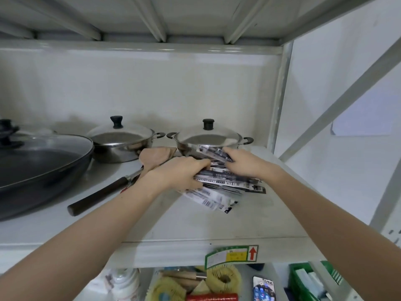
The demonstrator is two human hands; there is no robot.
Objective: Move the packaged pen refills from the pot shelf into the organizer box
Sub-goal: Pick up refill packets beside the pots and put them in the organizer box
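At the centre of the frame we see the flat black-and-white plastic packets of pen refills point(225, 187) lying in a loose, fanned pile on the white metal pot shelf point(195, 224), just in front of the right-hand steel pot. Our left hand point(180, 177) lies over the left end of the pile, its fingers curled round several packets and gripping them. Our right hand point(245, 164), just to the right and slightly higher, pinches one packet point(213, 153) lifted above the rest, its upper end overlapping the pot's wall.

Behind the pile stands a shiny steel two-handled pot with a black-knobbed lid point(208, 140); a second steel pot of the same kind point(121, 142) sits to its left. A pale wooden spatula point(156, 155) lies between them, partly under our left wrist, beside a dark-handled utensil point(99, 196) that runs toward the lower left. A large dark wok with a glass lid point(39, 161) fills the left edge of the frame.

On the shelf's front rail, lower centre, there is a green-and-yellow sticker with a red arrow point(232, 255). Below it, along the bottom edge, we make out yellow scouring pads point(223, 279), a smartphone point(263, 288) and a green plastic basket point(303, 281).
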